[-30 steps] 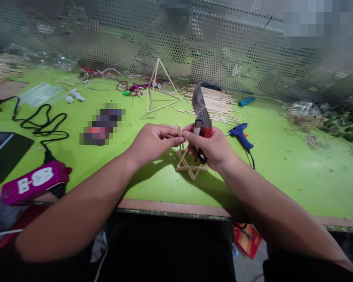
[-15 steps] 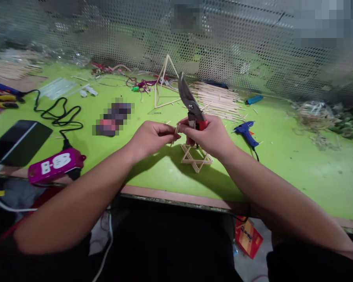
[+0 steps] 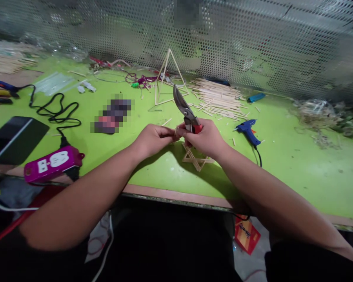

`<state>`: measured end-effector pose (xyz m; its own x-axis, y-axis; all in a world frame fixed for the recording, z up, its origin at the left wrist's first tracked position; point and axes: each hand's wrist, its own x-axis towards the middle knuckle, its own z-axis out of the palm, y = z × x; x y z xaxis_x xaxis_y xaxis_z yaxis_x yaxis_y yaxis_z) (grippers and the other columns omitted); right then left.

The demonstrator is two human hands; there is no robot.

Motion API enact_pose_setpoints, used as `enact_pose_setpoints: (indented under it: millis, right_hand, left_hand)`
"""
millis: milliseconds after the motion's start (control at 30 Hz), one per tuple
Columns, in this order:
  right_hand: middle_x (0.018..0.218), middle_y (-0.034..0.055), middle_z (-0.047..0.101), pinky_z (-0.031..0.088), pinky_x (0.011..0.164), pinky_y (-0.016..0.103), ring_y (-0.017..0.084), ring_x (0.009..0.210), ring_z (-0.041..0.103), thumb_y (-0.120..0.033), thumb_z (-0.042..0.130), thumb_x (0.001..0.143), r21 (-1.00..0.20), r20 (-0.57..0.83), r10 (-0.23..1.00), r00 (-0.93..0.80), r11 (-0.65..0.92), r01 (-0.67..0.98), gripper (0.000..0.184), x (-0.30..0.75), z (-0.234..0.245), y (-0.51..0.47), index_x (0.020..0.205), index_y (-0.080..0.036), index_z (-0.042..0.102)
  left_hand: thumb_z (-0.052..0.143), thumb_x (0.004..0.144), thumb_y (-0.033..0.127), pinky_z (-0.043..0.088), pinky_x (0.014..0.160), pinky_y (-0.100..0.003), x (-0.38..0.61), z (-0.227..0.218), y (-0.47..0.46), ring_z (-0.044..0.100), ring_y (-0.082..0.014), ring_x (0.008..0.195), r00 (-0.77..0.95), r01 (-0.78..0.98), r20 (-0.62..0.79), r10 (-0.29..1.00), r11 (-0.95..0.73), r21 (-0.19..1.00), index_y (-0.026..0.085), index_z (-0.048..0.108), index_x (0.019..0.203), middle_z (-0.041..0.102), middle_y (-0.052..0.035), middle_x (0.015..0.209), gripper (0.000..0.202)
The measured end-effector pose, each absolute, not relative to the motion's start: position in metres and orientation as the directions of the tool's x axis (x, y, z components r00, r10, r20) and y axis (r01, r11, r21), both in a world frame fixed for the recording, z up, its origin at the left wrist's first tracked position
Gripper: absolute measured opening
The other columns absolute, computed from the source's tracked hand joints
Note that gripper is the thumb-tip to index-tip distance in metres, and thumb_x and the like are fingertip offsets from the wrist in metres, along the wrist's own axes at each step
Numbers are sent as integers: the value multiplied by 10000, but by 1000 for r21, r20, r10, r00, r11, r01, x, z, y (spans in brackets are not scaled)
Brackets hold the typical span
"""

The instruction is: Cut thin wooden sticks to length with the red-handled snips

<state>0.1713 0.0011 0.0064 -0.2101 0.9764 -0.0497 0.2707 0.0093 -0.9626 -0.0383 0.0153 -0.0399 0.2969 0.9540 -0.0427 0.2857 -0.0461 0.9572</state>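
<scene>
My right hand [image 3: 208, 137] is wrapped round red-handled pruning shears [image 3: 186, 109], whose blades point up and away to the left. Thumb and finger of that same hand meet the fingertips of my left hand [image 3: 151, 141]. Between them is a small pale wooden stick piece [image 3: 175, 133], mostly hidden by the fingers; the left fingers are pinched on it. Just below my right hand, a six-pointed star of thin wooden sticks [image 3: 197, 162] lies on the green table [image 3: 153, 176], its far side partly covered by the hand.
Behind my hands stands a stick pyramid [image 3: 156, 92], beside a pile of wooden sticks [image 3: 220, 96]. A blue glue gun [image 3: 248, 132] lies to the right. Leftward are a purple power strip [image 3: 54, 162], a black cable [image 3: 69, 109] and a dark phone-like slab [image 3: 17, 139].
The shears have dipped and shifted a little left with my right hand. My fingertips have drawn closer round the stick piece, so less of it shows. The view has shifted slightly.
</scene>
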Motion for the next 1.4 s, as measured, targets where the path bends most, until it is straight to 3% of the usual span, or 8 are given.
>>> enact_pose_setpoints:
  millis: [367,767,1133,1400]
  right_hand:
    - [787,25,787,562,580,325,169,603,673,-378,879,860,-963,7,977,-211,63,260,194,175,1,3,933,-214,807]
    - [790,20,802,565,553,312,154,569,655,-338,872,869,-977,2,977,-213,48,209,158,174,2,3,932,-216,794]
    - [871,47,827,571,598,324,161,633,679,-363,868,892,-970,9,973,-229,65,235,174,175,3,-1,935,-211,796]
    - [804,23,799,584,570,327,158,588,664,-365,896,858,-975,-14,976,-219,35,218,200,176,4,0,927,-212,787]
  left_hand:
    - [961,785,373,662,1002,-443,-36,-40,15,839,-303,988,300,230,-51,952,-21,973,236,954,965,912,-91,1021,227]
    - [1019,689,456,633,884,-414,-36,-39,17,822,-290,898,278,201,-93,956,37,979,238,957,935,909,-105,989,335]
    - [1063,622,395,630,837,-381,-34,-39,17,810,-262,852,239,141,-104,965,72,987,236,952,903,904,-91,933,342]
    - [1065,618,392,649,850,-396,-32,-36,17,815,-273,866,234,165,-121,965,83,983,218,946,885,901,-96,926,340]
